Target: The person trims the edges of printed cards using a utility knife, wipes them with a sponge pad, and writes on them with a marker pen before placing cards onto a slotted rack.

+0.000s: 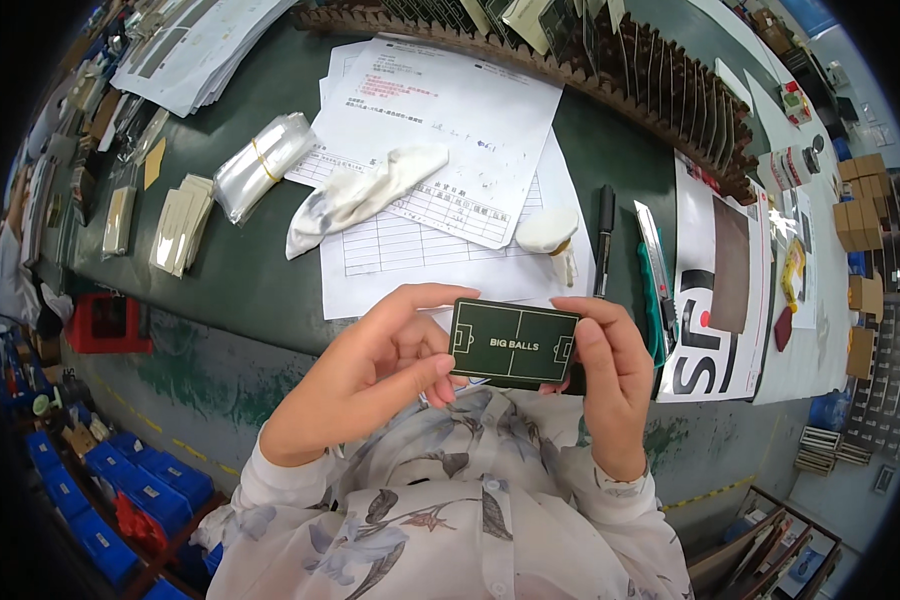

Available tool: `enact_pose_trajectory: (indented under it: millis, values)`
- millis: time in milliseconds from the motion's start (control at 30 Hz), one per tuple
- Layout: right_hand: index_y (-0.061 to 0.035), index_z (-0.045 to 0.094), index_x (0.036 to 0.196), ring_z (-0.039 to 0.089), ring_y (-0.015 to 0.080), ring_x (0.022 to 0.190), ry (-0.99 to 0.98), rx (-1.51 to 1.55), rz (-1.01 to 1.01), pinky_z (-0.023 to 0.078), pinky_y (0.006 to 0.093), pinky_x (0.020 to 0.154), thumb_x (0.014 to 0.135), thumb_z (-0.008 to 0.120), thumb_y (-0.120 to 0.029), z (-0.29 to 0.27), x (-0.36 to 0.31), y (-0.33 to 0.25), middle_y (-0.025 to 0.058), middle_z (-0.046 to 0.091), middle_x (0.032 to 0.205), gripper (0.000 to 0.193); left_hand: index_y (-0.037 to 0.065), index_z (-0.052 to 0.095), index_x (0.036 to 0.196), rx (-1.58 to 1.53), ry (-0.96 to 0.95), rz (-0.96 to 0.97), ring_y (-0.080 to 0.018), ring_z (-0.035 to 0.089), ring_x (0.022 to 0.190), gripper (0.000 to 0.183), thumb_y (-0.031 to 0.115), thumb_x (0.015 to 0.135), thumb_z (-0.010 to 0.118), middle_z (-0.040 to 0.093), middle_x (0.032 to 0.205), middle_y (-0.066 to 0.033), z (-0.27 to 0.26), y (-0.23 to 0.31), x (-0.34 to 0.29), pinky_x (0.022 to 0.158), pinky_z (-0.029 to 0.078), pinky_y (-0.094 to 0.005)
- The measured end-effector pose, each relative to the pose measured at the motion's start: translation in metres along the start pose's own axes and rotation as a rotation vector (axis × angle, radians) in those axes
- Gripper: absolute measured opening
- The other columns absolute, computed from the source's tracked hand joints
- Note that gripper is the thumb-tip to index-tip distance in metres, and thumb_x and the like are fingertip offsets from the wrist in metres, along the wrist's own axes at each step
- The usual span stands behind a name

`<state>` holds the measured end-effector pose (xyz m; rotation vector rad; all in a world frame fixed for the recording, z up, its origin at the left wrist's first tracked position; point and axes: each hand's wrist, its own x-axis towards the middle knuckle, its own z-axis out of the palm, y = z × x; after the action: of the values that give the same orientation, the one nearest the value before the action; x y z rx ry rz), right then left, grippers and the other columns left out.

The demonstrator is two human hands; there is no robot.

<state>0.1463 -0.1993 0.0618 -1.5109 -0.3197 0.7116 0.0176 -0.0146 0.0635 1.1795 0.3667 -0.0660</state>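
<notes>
A dark green card [490,362] with pale pitch-like lines and lettering is held up in front of my body, over the table's near edge. My right hand [615,385] grips its right end, thumb on the face and index finger along the top corner. At the left end, my left hand [375,370] has its index fingertip on the top corner and its thumb by the side edge. A dark strip shows under the card's lower edge; I cannot tell whether it is a second card. Just beyond the card lie printed sheets [370,285].
A white cloth glove [365,195] and a white finger-like cloth piece [547,232] rest on the sheets. Right of them are a black marker [605,240] and a green cutter knife [657,290]. Clear-wrapped bundles [265,165] lie left. A slotted brown rack [660,90] holds upright cards.
</notes>
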Motion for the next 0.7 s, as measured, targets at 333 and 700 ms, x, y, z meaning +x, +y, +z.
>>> enact_pose_trajectory:
  millis: [333,700]
  values:
    - [-0.0029,0.06,0.114,0.048,0.0067,0.067,0.145,-0.39,-0.382,0.039,0.0205,0.058,0.095,0.06,-0.005,-0.001,0.019,0.021,0.0021,0.055,0.08,0.019,-0.002,0.04,0.135,-0.108,0.021,-0.068,-0.0146,0.063,0.079,0.046,-0.007,0.091,0.054,0.064,0.087,-0.0109,0.01,-0.004,-0.003,0.073,0.052,-0.0271]
    - [-0.0105,0.055,0.135,0.046,0.0226,0.133,-0.123,-1.328,-0.851,0.03,0.0455,0.112,0.088,0.056,-0.017,0.033,-0.001,0.013,0.0038,0.051,0.143,0.048,-0.001,0.036,0.137,-0.116,0.143,0.062,-0.0139,0.062,0.084,0.046,-0.005,0.094,0.052,0.062,0.092,-0.0086,0.013,-0.01,0.0,0.075,0.051,-0.027]
